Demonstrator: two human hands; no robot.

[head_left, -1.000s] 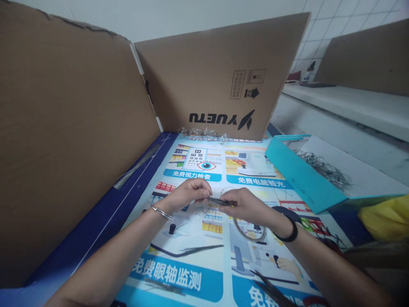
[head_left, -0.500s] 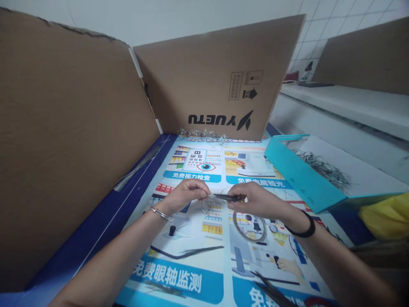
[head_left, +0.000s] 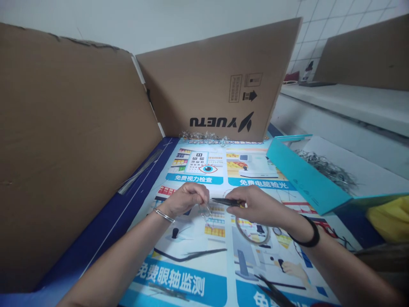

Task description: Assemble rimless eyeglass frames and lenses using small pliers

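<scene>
My left hand is closed in a pinch on a thin wire glasses frame that hangs just below its fingers. My right hand is closed on a pair of black tweezers, whose tips point left toward the frame, a short gap from the left fingers. Both hands hover low over a printed poster that covers the table. A round wire ring lies on the poster under my right wrist.
Cardboard walls stand at the left and back. A teal box lid with a heap of metal wire parts sits at the right. Dark tools lie near the front edge, a yellow cloth at far right.
My right hand with the tweezers has drawn back to the right, away from the frame. The frame now hangs lower from my left fingers.
</scene>
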